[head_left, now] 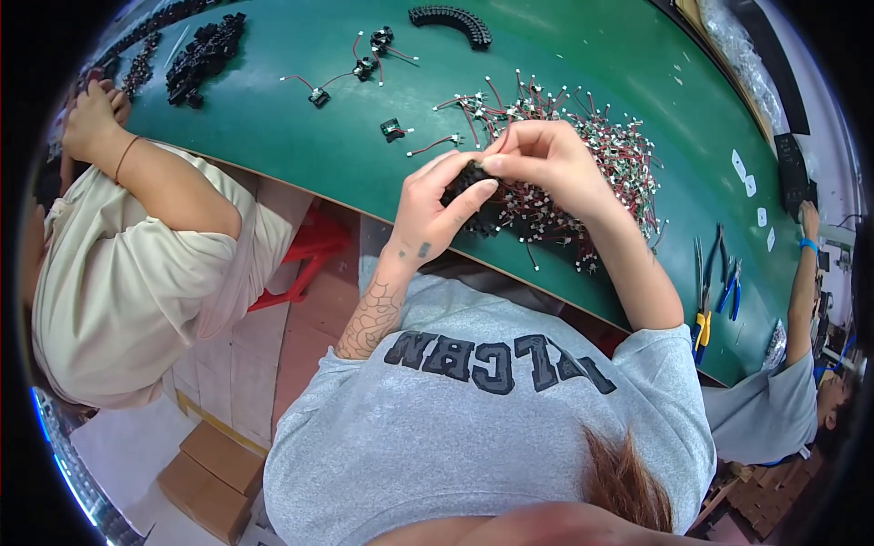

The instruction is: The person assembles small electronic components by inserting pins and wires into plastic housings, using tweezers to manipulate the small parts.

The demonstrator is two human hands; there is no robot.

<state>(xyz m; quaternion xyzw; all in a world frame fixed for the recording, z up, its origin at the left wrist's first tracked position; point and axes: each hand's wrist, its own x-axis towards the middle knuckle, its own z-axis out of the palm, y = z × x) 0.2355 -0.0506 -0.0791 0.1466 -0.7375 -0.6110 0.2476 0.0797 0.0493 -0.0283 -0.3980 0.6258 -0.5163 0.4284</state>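
My left hand [428,205] is closed around a dark, knobbly black plastic part [461,182], held just above the near edge of the table. My right hand [555,164] meets it from the right, thumb and forefinger pinched at the part's upper end. Whatever lies between those fingertips is too small and covered to make out. Beneath and beyond my right hand spreads a heap of small circuit boards with red and black wires and white plugs [624,150]. One loose wired board [392,130] lies to the left of the heap.
The green table [300,136] carries a curved black segmented strip [452,23], a few wired black parts [365,68] and a black pile [206,59]. Pliers [731,289] and yellow-handled cutters [702,329] lie right. Co-workers sit on both sides; a red stool [314,246] stands left.
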